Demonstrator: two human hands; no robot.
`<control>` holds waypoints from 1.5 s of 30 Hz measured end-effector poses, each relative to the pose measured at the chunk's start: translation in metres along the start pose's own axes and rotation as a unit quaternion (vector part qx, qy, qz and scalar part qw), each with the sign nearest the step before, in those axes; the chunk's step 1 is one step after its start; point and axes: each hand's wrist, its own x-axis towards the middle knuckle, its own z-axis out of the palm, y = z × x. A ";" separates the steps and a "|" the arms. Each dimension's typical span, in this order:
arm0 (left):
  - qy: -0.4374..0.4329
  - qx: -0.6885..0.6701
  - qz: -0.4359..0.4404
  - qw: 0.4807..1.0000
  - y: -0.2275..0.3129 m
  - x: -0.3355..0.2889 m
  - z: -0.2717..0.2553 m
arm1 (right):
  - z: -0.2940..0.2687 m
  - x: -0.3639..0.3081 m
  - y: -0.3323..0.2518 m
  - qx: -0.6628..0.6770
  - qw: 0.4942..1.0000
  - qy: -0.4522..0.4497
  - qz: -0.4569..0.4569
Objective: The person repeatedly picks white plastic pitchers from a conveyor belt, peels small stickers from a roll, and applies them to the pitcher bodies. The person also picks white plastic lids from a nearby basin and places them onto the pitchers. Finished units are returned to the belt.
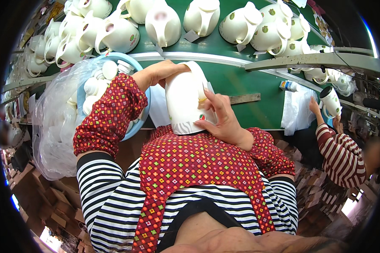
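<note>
White jug (180, 95): a round red-and-green mark (202, 117) is showing just beside the thumb of the right hand (226, 120); any lettering is staying too small to read.
Small bottle (289, 86): lying to the right of that hand, it is wearing a blue-and-white label, its print blurring.
Readable words, numbers: none are coming through.

The head-worn fisheye looks down from close above the green bench (249, 116).

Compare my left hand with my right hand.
The left hand is on the far end of the white jug, the right hand on its right side. The left hand's fingers sit close together; the right hand's thumb and forefinger spread apart. Both touch the jug.
</note>
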 end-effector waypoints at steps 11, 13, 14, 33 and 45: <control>0.015 0.030 0.214 0.976 0.035 -0.013 -0.027 | -0.037 0.008 0.016 -0.102 0.986 0.133 -0.021; 0.094 0.052 0.302 0.947 0.076 -0.039 -0.049 | -0.054 0.007 0.019 -0.074 0.981 0.179 -0.016; 0.143 0.062 0.338 0.928 0.097 -0.051 -0.061 | -0.061 0.005 0.023 -0.075 0.977 0.200 -0.014; 0.577 0.305 0.364 0.665 0.212 0.210 -0.191 | -0.048 0.008 0.043 0.038 0.971 0.183 0.152; 0.560 0.438 0.303 0.634 0.132 0.145 -0.242 | -0.042 0.038 0.041 0.064 0.974 0.152 0.156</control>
